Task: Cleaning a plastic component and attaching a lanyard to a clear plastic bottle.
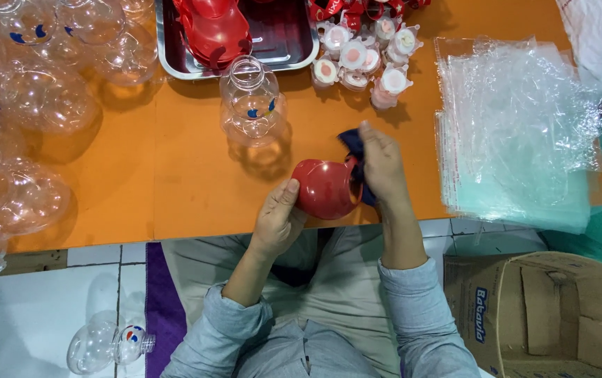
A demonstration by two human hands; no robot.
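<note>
From the head view, my left hand [278, 218] grips a glossy red rounded plastic cap [325, 187] at the near edge of the orange table [168, 189], while my right hand [383, 166] pinches a dark blue cloth [352, 142] against it. More red pieces fill the steel tray [301, 57]; one clear plastic bottle [252, 101] stands uncapped just beyond, so I judge plenty remains.

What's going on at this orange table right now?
A seated person holds a red plastic shell in the left hand and presses a dark blue cloth against it with the right hand. A clear bear-shaped bottle stands just beyond, with a metal tray of red parts and a stack of clear bags nearby.
</note>
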